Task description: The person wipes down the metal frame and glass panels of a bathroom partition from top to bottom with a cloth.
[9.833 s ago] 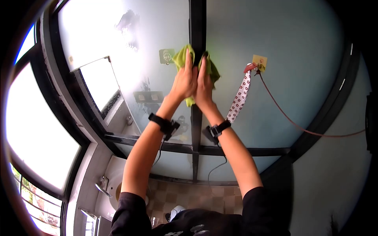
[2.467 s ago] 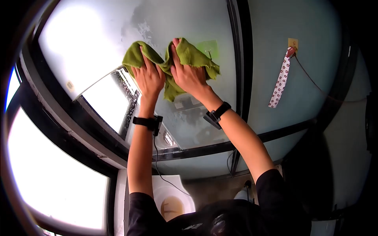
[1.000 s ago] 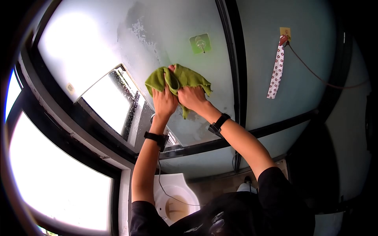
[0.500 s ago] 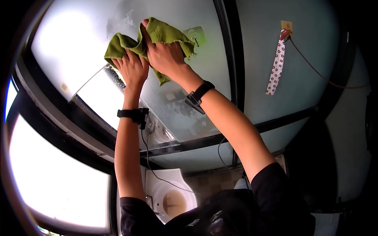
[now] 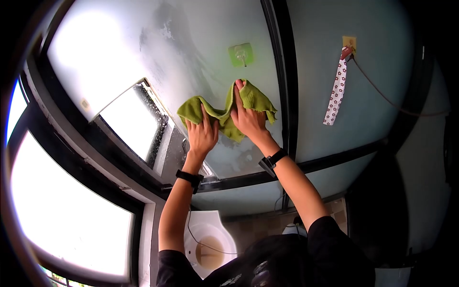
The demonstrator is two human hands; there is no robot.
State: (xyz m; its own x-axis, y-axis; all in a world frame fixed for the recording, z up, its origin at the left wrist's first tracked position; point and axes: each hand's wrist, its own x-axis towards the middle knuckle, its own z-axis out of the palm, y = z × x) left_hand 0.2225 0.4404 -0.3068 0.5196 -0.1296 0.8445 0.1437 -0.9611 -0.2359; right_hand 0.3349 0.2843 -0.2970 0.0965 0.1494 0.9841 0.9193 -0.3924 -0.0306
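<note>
A green cloth point(image 5: 258, 100) lies bunched against a frosted, dark-framed panel point(image 5: 215, 52), with a raised fold between my two hands. My left hand point(image 5: 202, 137) presses its left part to the panel, the fingertips partly hidden in the fabric. Higher and to the right, my right hand point(image 5: 249, 123) grips the other part, a finger reaching up past the cloth's upper edge. Above the cloth sits a hook on a green patch point(image 5: 240, 55). Dark wet-looking smears point(image 5: 167, 33) mark the panel's upper middle. Black bands circle both wrists.
To the left, a mirror-like rectangle point(image 5: 131, 122) with droplets is set on the panel. A bright window point(image 5: 67, 205) fills the lower left. Below are a white sink point(image 5: 208, 219) holding brownish water. On the right hang a flower-patterned strip point(image 5: 336, 91) and a reddish cord point(image 5: 382, 93).
Both hands have slid the cloth down and to the right across the panel. The green hook patch and more of the mirror-like rectangle are now uncovered.
</note>
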